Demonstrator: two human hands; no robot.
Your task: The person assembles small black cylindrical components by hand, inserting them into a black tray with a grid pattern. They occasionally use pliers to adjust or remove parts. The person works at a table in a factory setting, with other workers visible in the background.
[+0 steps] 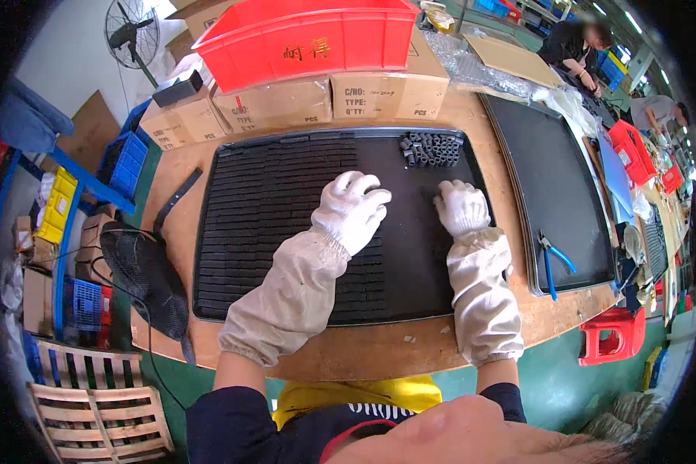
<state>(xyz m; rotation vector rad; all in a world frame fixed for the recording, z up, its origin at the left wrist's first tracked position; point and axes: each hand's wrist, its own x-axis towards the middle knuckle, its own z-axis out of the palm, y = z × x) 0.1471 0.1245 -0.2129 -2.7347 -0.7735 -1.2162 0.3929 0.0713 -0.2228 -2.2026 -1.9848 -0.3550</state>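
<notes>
A wide black tray (417, 271) lies on the wooden table in front of me. Tight rows of short black foam-like tubes (243, 209) fill its left and middle parts. A small cluster of upright black tubes (431, 149) stands in the far right corner. My left hand (352, 207), in a white glove, is over the right edge of the rows, fingers curled in; whatever they hold is hidden. My right hand (464, 207), also gloved, is at the tray's right side, just nearer than the cluster. Its fingers lean forward and its thumb stands apart, with nothing visible in it.
A red bin (309, 50) sits on cardboard boxes (274, 104) behind the tray. To the right, blue-handled pliers (553, 263) lie on another black tray (553, 170). A black mesh bag (143, 267) hangs at the left table edge. Two people work farther back right.
</notes>
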